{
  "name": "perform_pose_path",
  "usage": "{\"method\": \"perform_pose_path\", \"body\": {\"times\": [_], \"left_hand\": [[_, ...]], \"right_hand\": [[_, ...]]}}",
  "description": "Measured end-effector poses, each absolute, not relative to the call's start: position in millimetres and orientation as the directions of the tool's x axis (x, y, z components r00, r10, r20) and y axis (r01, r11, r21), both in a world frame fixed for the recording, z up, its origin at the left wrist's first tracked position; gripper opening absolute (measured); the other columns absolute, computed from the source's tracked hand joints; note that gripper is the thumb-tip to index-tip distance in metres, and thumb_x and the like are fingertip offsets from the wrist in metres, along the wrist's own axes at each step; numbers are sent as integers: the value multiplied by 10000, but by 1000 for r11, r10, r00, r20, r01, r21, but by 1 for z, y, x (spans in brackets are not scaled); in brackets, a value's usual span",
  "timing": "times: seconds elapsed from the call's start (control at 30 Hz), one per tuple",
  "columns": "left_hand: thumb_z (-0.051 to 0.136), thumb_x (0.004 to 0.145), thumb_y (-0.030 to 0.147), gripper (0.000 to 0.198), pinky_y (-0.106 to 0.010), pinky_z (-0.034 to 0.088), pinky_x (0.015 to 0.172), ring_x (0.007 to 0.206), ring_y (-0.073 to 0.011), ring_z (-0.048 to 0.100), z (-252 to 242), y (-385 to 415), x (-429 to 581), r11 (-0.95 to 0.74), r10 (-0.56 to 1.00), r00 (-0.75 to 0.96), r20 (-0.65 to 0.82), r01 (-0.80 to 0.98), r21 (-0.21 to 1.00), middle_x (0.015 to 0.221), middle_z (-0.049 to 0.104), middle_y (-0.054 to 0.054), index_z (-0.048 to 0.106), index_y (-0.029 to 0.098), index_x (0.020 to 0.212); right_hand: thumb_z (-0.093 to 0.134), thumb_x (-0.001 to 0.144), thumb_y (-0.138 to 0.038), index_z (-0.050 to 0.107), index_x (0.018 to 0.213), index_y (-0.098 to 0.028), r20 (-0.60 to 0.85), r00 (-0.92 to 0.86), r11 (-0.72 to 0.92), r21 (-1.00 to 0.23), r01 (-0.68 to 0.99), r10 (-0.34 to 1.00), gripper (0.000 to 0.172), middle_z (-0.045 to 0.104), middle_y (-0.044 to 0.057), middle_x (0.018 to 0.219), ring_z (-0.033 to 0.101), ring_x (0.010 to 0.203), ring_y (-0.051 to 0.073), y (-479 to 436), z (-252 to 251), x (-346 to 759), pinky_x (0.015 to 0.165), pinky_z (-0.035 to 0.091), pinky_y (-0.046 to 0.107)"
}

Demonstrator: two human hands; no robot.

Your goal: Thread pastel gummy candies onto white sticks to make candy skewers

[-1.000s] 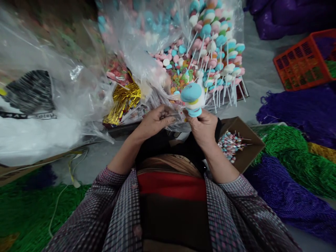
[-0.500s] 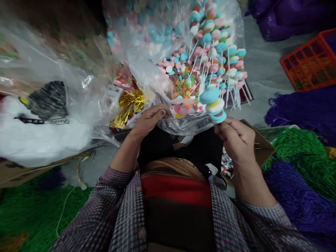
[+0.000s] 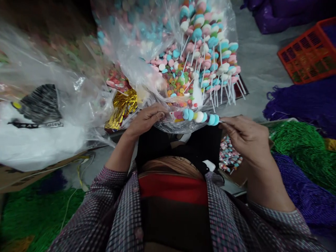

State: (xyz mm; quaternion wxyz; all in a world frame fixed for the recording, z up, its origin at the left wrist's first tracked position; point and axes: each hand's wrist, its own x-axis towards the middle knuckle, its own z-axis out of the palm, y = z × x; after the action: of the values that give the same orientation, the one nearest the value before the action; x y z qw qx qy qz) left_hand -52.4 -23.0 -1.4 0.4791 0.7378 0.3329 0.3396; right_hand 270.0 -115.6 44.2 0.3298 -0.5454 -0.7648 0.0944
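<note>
Right hand (image 3: 246, 138) pinching a skewer of puffy blue and white candy discs (image 3: 201, 116)
Left hand (image 3: 147, 119) is gripping the crinkled clear plastic bag (image 3: 147, 73) — fingers curled on its edge — skewer lying level.

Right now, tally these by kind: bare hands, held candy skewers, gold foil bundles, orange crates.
Bare hands: 2, left hand gripping the clear plastic bag, right hand
Blue-and-white candy skewer in the right hand: 1
Crinkled gold foil bundle: 1
Orange slotted plastic crate: 1
Total: 5
</note>
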Motion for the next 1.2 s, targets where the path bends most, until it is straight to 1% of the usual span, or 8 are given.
{"method": "perform_pose_path", "body": {"times": [0.17, 0.27, 0.47, 0.67, 0.8, 1.0, 1.1, 1.2], "left_hand": [[480, 1002, 555, 434, -367, 494, 982, 1011, -206, 669, 4, -19, -49, -475, 737, 644, 205, 278, 835, 1004, 762, -75, 761, 226, 974], [467, 1001, 562, 445, -372, 487, 966, 980, -218, 666, 2, -18, -48, -516, 720, 660, 216, 300, 802, 959, 762, -78, 768, 238, 953], [472, 997, 576, 464, -344, 489, 905, 916, -198, 658, 0, -20, -52, -451, 784, 582, 214, 298, 841, 917, 731, -63, 761, 215, 961], [495, 983, 594, 475, -311, 498, 858, 894, -179, 654, 0, -21, -53, -402, 795, 571, 205, 243, 883, 905, 720, -58, 751, 197, 930], [511, 984, 576, 453, -299, 505, 836, 890, -169, 660, -2, -24, -51, -366, 810, 547, 211, 191, 911, 924, 726, -55, 752, 194, 951], [519, 981, 576, 443, -308, 512, 856, 906, -168, 674, 1, -25, -49, -340, 802, 571, 178, 189, 921, 948, 739, -52, 760, 204, 957], [528, 983, 560, 420, -316, 515, 858, 903, -168, 674, 0, -24, -48, -348, 788, 587, 185, 177, 921, 947, 743, -54, 761, 212, 954], [528, 982, 566, 419, -315, 514, 849, 898, -166, 673, -3, -24, -48, -349, 797, 570, 200, 164, 923, 932, 741, -50, 756, 217, 937]], "right_hand": [[659, 939, -268, 792, 984, -265, 404, -224, 404, -444, 800, 887, 141, 773, 27, 780, 672, 686, 160, -112, 49, 280, 675, 521, 315], [682, 933, -269, 784, 949, -260, 405, -172, 370, -482, 795, 898, 104, 783, 33, 822, 692, 741, 169, -113, 52, 279, 726, 533, 335], [768, 857, -185, 772, 872, -257, 459, -44, 346, -600, 722, 887, 74, 770, 32, 826, 712, 784, 163, -113, 49, 273, 721, 548, 309], [802, 819, -247, 768, 836, -252, 448, 139, 264, -719, 643, 883, 38, 753, 25, 802, 681, 720, 160, -113, 45, 272, 661, 518, 316], [790, 833, -267, 763, 836, -252, 444, 114, 265, -701, 662, 889, 31, 749, 24, 795, 682, 727, 161, -115, 41, 267, 686, 525, 320], [775, 844, -234, 753, 829, -255, 478, 111, 286, -677, 678, 871, 34, 751, 25, 792, 697, 756, 165, -116, 39, 262, 729, 543, 323], [772, 842, -254, 750, 822, -257, 441, 102, 264, -690, 673, 892, 30, 755, 20, 793, 700, 744, 165, -117, 39, 260, 711, 547, 320], [772, 841, -220, 765, 843, -252, 408, 79, 262, -710, 654, 909, 33, 764, 21, 805, 702, 743, 157, -119, 39, 260, 702, 544, 304]]}}
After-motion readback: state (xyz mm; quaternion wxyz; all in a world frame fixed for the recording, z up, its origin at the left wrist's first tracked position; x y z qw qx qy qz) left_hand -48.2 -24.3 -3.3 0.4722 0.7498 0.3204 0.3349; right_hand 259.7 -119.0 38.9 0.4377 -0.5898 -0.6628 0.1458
